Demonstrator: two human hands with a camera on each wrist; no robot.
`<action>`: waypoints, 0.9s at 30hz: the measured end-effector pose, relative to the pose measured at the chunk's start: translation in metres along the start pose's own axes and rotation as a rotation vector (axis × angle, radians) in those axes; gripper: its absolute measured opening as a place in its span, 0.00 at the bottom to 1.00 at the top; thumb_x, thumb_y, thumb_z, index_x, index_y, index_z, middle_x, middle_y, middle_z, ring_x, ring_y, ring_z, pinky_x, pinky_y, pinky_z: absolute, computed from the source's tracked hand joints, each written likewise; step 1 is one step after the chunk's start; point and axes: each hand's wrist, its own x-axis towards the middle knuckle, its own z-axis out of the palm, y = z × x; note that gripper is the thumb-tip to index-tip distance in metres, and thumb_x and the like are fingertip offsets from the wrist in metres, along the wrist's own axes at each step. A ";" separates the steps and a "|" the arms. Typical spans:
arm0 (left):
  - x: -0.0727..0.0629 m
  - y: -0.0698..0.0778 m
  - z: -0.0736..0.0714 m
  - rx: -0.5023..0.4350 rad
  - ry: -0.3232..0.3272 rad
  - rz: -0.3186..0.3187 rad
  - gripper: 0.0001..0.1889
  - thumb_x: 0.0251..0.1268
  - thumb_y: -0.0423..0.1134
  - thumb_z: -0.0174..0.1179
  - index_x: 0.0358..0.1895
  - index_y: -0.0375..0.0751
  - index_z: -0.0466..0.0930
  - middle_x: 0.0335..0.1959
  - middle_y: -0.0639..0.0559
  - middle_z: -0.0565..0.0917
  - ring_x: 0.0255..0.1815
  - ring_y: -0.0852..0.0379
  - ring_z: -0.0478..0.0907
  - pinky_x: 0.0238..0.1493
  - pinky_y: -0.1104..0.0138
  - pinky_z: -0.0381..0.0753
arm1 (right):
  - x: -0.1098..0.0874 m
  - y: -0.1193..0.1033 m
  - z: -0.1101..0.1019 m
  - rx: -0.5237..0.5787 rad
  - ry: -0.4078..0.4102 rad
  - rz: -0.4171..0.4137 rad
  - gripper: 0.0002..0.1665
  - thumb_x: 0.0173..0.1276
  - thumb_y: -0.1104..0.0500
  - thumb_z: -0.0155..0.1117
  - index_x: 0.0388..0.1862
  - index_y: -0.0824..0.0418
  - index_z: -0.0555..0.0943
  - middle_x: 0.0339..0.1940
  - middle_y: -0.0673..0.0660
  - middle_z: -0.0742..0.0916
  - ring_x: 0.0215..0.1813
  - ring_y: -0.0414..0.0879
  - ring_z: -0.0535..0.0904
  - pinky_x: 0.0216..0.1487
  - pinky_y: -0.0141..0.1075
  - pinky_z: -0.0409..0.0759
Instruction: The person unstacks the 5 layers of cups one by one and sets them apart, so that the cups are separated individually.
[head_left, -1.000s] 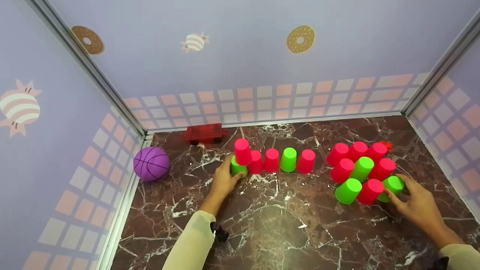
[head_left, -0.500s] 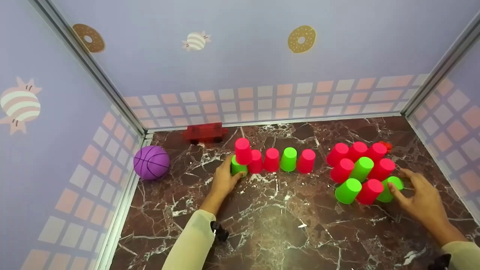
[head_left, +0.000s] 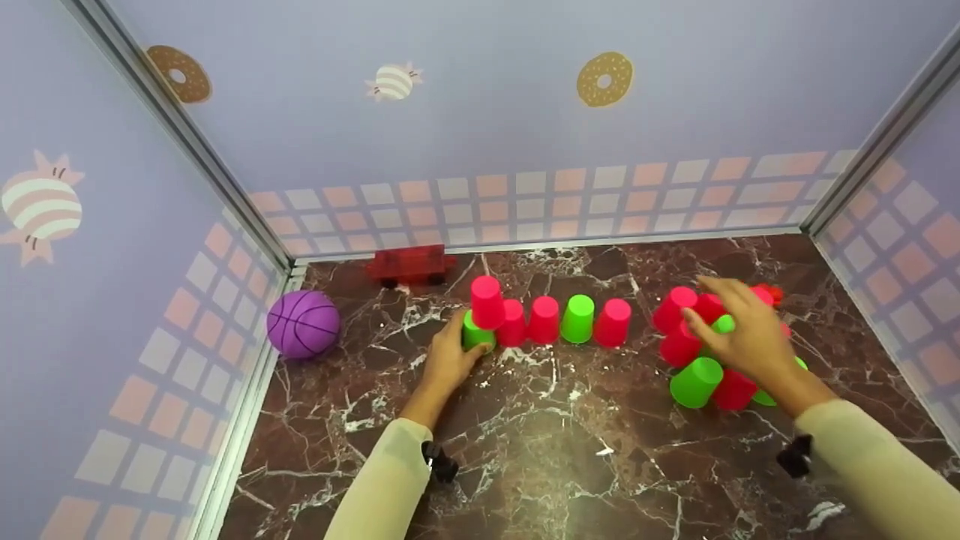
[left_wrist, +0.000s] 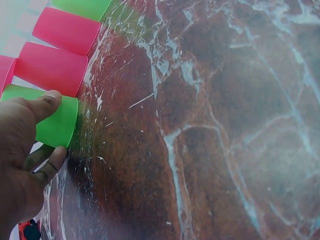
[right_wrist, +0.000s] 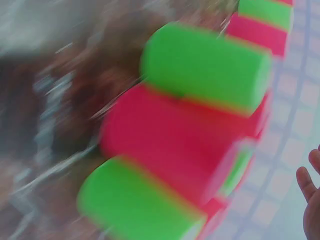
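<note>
In the head view my left hand [head_left: 448,361] grips a green cup [head_left: 478,337] at the left end of a row of upside-down cups. Thumb and fingers curl around the sides of this green cup [left_wrist: 57,122] in the left wrist view. A pink cup [head_left: 487,302] stands on top, over the green cup and its pink neighbour [head_left: 512,324]. My right hand [head_left: 754,346], holding nothing, is above the cluster of pink and green cups, fingers spread and partly covering them. Its fingers [right_wrist: 306,184] show at the right wrist view's edge.
The row continues with a pink cup [head_left: 544,321], a green cup [head_left: 577,320] and another pink cup [head_left: 613,323]. A purple ball [head_left: 303,324] lies by the left wall. A red toy vehicle [head_left: 409,265] sits near the back wall, and a small red object [head_left: 775,294] lies behind the cluster.
My right hand has left the green cup at the cluster's front right corner and moved left and away from me, over the cluster. My left hand has stayed in place.
</note>
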 end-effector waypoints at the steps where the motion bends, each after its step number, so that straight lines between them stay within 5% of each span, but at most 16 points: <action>1: 0.000 0.002 -0.001 -0.007 -0.001 -0.007 0.39 0.61 0.47 0.83 0.75 0.54 0.74 0.60 0.41 0.91 0.59 0.38 0.90 0.60 0.43 0.87 | 0.009 -0.008 0.007 0.010 -0.019 -0.010 0.36 0.67 0.61 0.82 0.72 0.67 0.81 0.63 0.70 0.88 0.60 0.68 0.88 0.58 0.63 0.88; 7: -0.004 0.020 -0.015 -0.030 0.011 0.003 0.40 0.60 0.46 0.83 0.74 0.53 0.74 0.59 0.39 0.90 0.56 0.36 0.90 0.57 0.41 0.87 | 0.052 -0.056 0.047 0.049 -0.186 -0.030 0.42 0.73 0.51 0.79 0.81 0.61 0.75 0.70 0.67 0.85 0.55 0.66 0.89 0.56 0.61 0.91; 10: -0.004 0.015 -0.009 -0.032 0.026 0.005 0.40 0.59 0.46 0.83 0.74 0.54 0.74 0.58 0.39 0.91 0.54 0.37 0.90 0.54 0.42 0.87 | 0.067 -0.081 0.065 0.073 -0.261 -0.039 0.44 0.75 0.48 0.78 0.83 0.60 0.73 0.73 0.65 0.84 0.54 0.65 0.89 0.62 0.62 0.89; 17: -0.002 0.009 -0.005 -0.051 0.006 0.005 0.39 0.58 0.48 0.84 0.73 0.53 0.75 0.59 0.43 0.91 0.57 0.41 0.90 0.58 0.44 0.87 | 0.090 -0.126 0.107 0.077 -0.340 -0.074 0.45 0.76 0.42 0.75 0.84 0.59 0.72 0.78 0.67 0.81 0.72 0.69 0.83 0.73 0.67 0.80; 24: -0.004 0.018 -0.013 -0.054 0.009 0.016 0.39 0.61 0.46 0.83 0.74 0.52 0.74 0.59 0.40 0.91 0.56 0.38 0.90 0.57 0.44 0.87 | 0.106 -0.156 0.135 0.090 -0.449 -0.034 0.49 0.78 0.38 0.71 0.88 0.58 0.66 0.84 0.67 0.75 0.79 0.71 0.77 0.80 0.64 0.74; 27: -0.003 0.009 -0.006 -0.047 -0.003 0.000 0.39 0.61 0.45 0.82 0.74 0.53 0.74 0.59 0.41 0.91 0.57 0.39 0.90 0.58 0.43 0.87 | 0.110 -0.163 0.145 0.091 -0.478 -0.034 0.51 0.78 0.37 0.70 0.89 0.57 0.64 0.85 0.68 0.74 0.80 0.71 0.76 0.81 0.64 0.74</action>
